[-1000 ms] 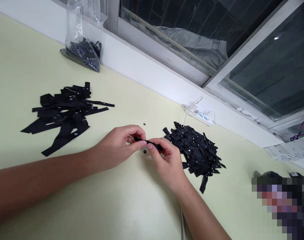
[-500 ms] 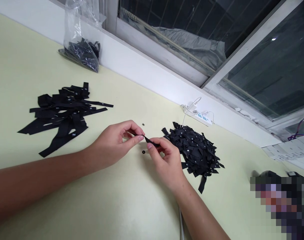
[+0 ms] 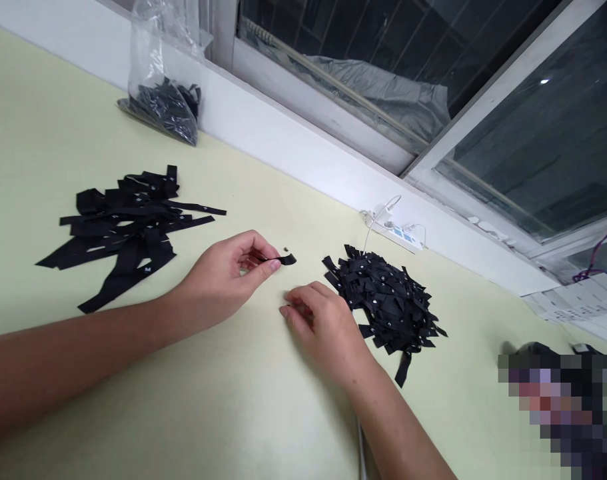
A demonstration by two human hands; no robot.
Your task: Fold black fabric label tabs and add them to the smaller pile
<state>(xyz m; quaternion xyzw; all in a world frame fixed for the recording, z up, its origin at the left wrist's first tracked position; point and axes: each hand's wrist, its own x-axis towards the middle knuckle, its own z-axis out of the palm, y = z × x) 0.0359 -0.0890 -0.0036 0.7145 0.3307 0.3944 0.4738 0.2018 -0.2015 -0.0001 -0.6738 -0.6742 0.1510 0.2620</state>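
Observation:
My left hand (image 3: 233,267) pinches a black fabric strip (image 3: 288,259), whose short end sticks out past the fingertips. To its right, my right hand (image 3: 320,320) is low over the table with thumb and fingers a little apart; a bit of something dark shows at the thumb tip, and I cannot make out whether it is held. A tiny dark piece (image 3: 286,249) lies just beyond the strip. On the left is a loose pile of long black strips (image 3: 128,213), some with white marks. A denser heap of short black strips (image 3: 388,300) lies right of my right hand.
A clear plastic bag (image 3: 166,100) with black pieces stands by the white ledge at the back left. A power strip (image 3: 403,235) with white cables lies along the wall behind the heap. A blurred dark object (image 3: 558,393) is at the lower right of the table (image 3: 223,413).
My right hand has let go of the strip and moved slightly down and left, over the small round black piece. My left hand has shifted slightly left and up with the strip.

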